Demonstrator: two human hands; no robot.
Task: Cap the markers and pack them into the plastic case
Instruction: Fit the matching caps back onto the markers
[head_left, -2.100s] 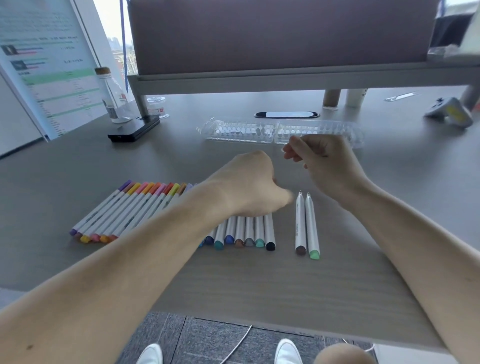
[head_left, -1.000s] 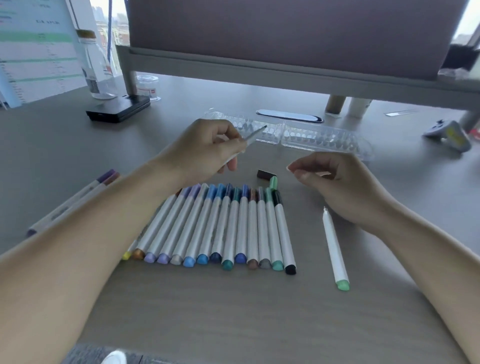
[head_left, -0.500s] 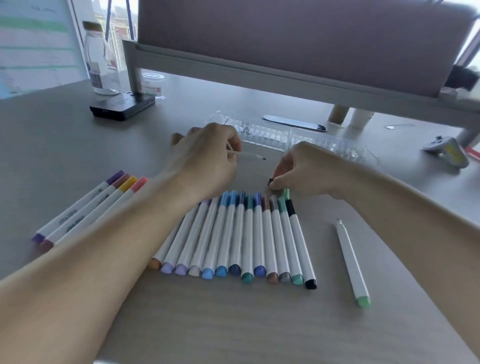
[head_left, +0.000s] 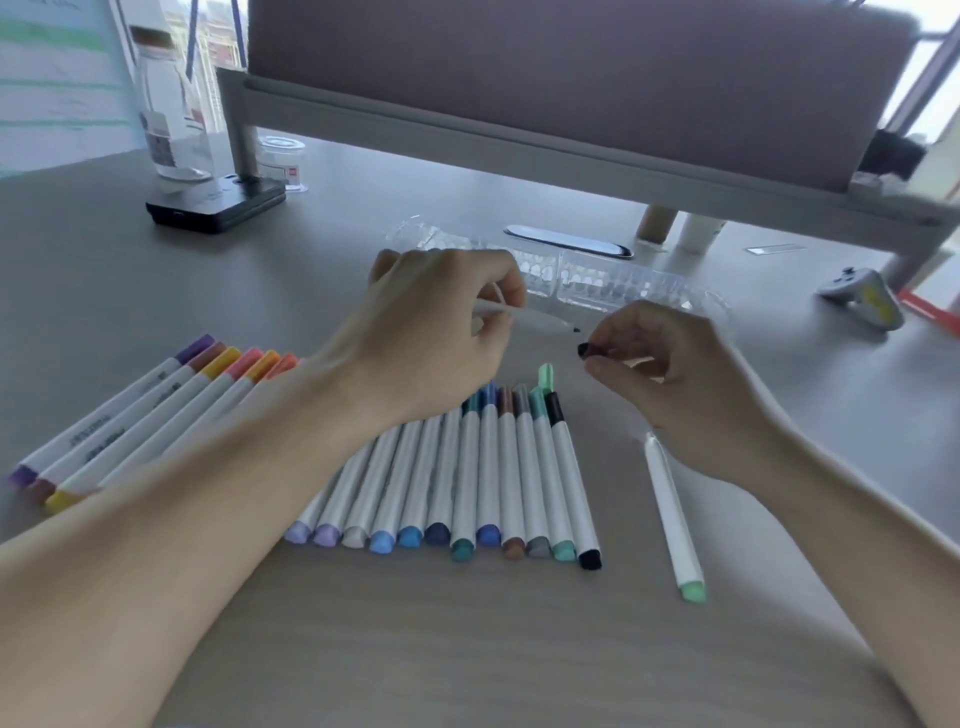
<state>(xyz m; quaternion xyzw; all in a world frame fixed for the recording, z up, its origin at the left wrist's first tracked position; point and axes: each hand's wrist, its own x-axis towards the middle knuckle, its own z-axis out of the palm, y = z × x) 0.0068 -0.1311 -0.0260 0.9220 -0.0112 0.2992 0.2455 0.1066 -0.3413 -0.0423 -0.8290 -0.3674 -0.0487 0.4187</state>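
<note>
L hand (head_left: 436, 332): gripping uncapped marker (head_left: 540, 318), tip pointing right.
R hand (head_left: 670, 374): pinching dark cap (head_left: 589, 349) just beside tip.

The right hand (head_left: 675, 379) has lifted the small dark cap (head_left: 589, 351) off the table (head_left: 467, 649), up to the tip of the uncapped white marker (head_left: 535, 315) in the left hand (head_left: 431, 332).

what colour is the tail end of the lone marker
Mint green on the lone white plastic marker; head view.
</note>
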